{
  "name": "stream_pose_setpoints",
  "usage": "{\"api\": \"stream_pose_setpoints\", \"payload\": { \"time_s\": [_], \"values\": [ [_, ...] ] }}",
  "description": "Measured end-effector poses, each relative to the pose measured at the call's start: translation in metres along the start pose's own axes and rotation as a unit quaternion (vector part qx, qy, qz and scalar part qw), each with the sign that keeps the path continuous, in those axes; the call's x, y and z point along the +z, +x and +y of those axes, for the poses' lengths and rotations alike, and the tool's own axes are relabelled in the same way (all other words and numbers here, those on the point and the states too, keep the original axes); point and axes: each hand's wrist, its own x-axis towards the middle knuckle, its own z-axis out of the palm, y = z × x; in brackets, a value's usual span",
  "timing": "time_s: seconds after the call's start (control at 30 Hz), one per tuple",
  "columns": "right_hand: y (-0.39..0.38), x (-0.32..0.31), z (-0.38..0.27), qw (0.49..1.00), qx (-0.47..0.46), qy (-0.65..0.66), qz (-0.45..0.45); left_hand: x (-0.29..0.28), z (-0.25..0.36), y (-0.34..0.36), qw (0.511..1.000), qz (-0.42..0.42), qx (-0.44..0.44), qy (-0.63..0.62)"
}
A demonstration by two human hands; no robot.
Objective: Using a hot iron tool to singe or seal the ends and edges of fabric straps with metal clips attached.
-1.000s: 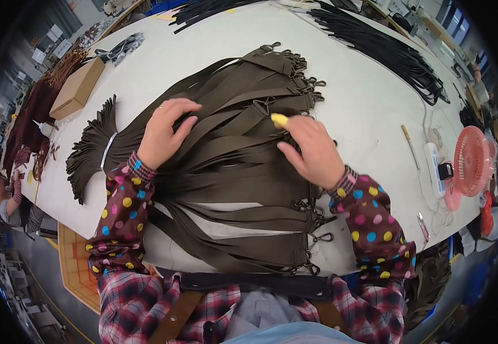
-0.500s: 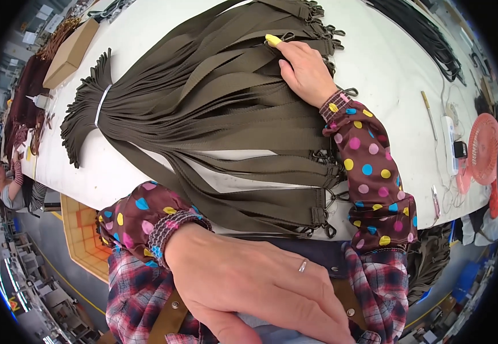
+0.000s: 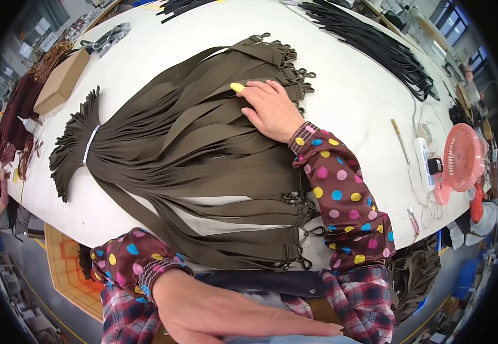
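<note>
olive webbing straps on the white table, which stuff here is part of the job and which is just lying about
In hand:
- fanned bundle of olive-brown webbing straps with metal clips
- right hand pressing flat on them, yellow fingertip cover
- left hand, off the table

Lying about:
- black strap pile
- brown cardboard box
- small pink round fan
- white table

1. Bright, even light from overhead falls on the white worktop, with only soft, faint shadows.
2. Mild glare whitens the far right of the worktop.
3. Fisheye distortion bends the edges; a black rim frames the view.
4. The near left hand looks slightly soft.
</note>
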Motion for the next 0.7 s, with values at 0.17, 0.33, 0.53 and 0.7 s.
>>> {"api": "stream_pose_setpoints", "payload": {
  "time_s": [0.17,0.33,0.53,0.7],
  "values": [
    [-0.008,-0.021,-0.005,1.0,0.027,-0.001,-0.008,-0.019,0.058,0.033,0.972,-0.073,-0.223,-0.02],
    [-0.021,-0.02,-0.003,0.998,0.052,0.012,0.029,-0.038,0.07,0.025,0.92,-0.115,-0.376,-0.005],
    [-0.013,-0.02,0.013,0.998,0.041,0.009,0.052,-0.122,0.053,-0.011,0.673,0.029,-0.249,0.696],
    [-0.056,-0.044,-0.007,0.993,0.102,0.033,0.056,-0.152,0.09,-0.042,0.402,0.097,-0.225,0.882]
  ]
}}
